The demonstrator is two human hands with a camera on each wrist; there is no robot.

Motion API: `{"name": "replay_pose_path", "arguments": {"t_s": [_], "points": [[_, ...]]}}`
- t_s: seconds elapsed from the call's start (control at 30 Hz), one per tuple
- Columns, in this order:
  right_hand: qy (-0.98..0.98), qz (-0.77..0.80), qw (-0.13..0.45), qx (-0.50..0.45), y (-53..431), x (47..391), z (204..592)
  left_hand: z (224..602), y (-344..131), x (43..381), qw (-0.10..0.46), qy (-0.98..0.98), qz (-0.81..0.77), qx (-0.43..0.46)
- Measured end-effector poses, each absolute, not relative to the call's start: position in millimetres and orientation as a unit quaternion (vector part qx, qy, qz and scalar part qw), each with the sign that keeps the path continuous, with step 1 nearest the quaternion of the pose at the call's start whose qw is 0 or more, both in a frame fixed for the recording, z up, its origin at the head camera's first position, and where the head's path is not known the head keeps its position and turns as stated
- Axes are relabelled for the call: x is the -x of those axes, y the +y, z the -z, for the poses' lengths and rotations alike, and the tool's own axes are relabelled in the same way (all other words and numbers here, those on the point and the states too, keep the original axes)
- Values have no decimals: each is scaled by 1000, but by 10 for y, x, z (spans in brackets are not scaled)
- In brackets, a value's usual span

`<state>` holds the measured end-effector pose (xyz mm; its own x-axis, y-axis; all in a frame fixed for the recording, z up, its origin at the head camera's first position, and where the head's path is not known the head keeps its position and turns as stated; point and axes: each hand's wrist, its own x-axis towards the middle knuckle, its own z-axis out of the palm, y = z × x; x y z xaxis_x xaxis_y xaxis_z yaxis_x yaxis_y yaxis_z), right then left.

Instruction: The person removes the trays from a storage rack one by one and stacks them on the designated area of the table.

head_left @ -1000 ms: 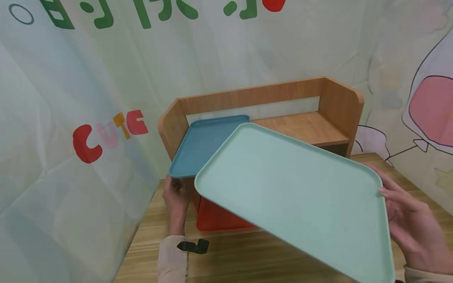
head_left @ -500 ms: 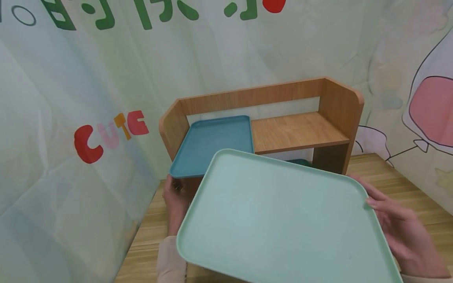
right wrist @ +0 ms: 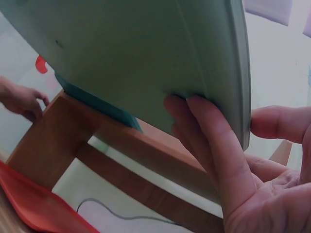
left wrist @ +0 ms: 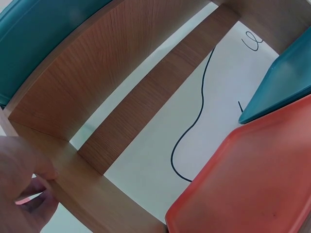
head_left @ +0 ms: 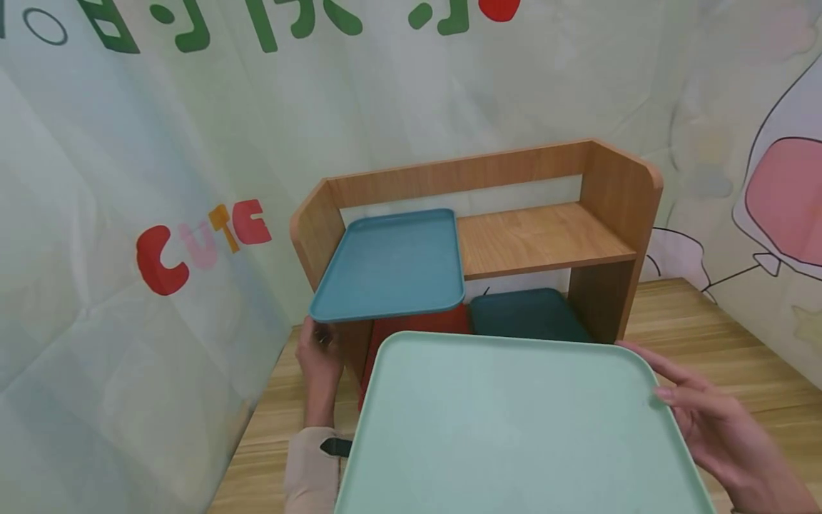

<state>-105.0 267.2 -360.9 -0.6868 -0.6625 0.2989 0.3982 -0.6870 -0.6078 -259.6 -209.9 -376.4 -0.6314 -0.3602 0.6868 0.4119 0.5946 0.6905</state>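
My right hand (head_left: 726,421) holds a mint-green tray (head_left: 514,435) by its right edge, thumb at the rim and fingers underneath, as the right wrist view shows. The tray is held level-ish in front of a two-level wooden desk shelf (head_left: 529,235), hiding part of the lower level. At the shelf's left side, my left hand (head_left: 319,368) grips the front edge of the side panel (left wrist: 77,182), just below a blue tray (head_left: 394,264). That blue tray lies on the upper board's left half, its front edge jutting out past the board.
Under the upper board lie a red tray (left wrist: 252,174) on the left and a dark green tray (head_left: 529,315) on the right. The shelf stands on a wood-grain table (head_left: 713,343). Behind hangs a printed cloth (head_left: 225,128) with lettering.
My right hand has brought the mint-green tray lower, turning it from slanted to nearly straight, which uncovers the dark green tray and the upper board. My left hand keeps its place.
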Motion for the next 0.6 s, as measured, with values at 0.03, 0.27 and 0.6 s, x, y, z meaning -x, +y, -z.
{"name": "replay_pose_path", "arguments": {"t_s": [0.03, 0.27, 0.6], "points": [[259, 878, 302, 267, 2670, 1060, 3627, 3766, -2104, 2597, 430, -784, 447, 17], [275, 866, 304, 287, 2652, 1103, 3750, 3768, -2122, 2597, 425, -788, 446, 12], [319, 855, 313, 265, 2706, 1144, 3903, 3765, -2135, 2590, 416, -787, 455, 24]]}}
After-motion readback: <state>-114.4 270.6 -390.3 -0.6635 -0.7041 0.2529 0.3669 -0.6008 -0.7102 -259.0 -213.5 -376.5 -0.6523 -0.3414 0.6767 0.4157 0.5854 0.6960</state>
